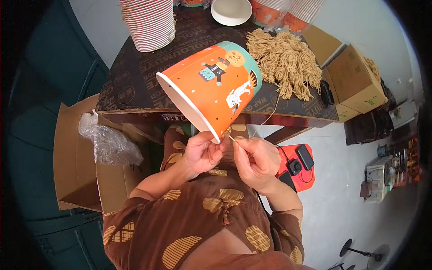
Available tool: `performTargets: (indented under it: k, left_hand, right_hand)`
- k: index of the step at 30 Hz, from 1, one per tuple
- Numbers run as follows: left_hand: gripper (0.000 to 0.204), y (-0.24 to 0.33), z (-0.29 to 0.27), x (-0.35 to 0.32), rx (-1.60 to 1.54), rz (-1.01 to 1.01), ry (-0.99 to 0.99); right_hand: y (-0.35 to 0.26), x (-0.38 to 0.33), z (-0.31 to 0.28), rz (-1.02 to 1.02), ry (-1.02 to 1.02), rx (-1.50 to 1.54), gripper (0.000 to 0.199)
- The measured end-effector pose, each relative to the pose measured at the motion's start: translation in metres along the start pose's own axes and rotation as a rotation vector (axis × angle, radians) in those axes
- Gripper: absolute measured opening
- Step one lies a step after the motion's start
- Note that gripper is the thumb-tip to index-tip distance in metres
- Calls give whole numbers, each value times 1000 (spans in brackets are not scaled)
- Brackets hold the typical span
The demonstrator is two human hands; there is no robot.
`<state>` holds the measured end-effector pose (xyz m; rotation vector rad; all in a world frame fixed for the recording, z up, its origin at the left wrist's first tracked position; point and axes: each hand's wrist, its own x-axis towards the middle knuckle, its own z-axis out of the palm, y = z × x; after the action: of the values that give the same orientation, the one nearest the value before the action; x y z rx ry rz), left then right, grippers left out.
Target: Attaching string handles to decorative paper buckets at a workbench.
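A large orange and teal paper bucket (198, 85) with cartoon prints lies tilted on its side over the table's front edge, its open mouth facing lower left. My left hand (202, 153) grips the bucket's lower rim between thumb and curled fingers. Just to the right, my right hand (257, 163) pinches the end of a thin tan cord (270, 116) against the bucket's side near that rim. From there the cord rises toward a heap of tan cords (285, 63) on the tabletop. Whether the tip passes through the bucket wall is hidden by my fingers.
A tall stack of nested paper buckets (148, 24) stands at the back left of the dark table (126, 85). Behind are a white-mouthed bucket (231, 11) and wrapped stacks. Cardboard boxes flank the table, the left one (74, 157) holding clear plastic. A red stool (307, 168) carries black devices.
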<state>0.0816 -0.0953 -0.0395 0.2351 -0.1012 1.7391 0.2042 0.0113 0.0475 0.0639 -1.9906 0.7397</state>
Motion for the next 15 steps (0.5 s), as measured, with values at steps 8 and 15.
performTargets:
  k: [8, 15]
  left_hand:
    - [31, -1, -3, -2, -26, -12, 1]
    - [32, -2, -3, -4, -32, -2, 134]
  right_hand:
    - [2, -1, 0, -7, -43, -3, 15]
    - [2, -2, 1, 17, -60, -27, 13]
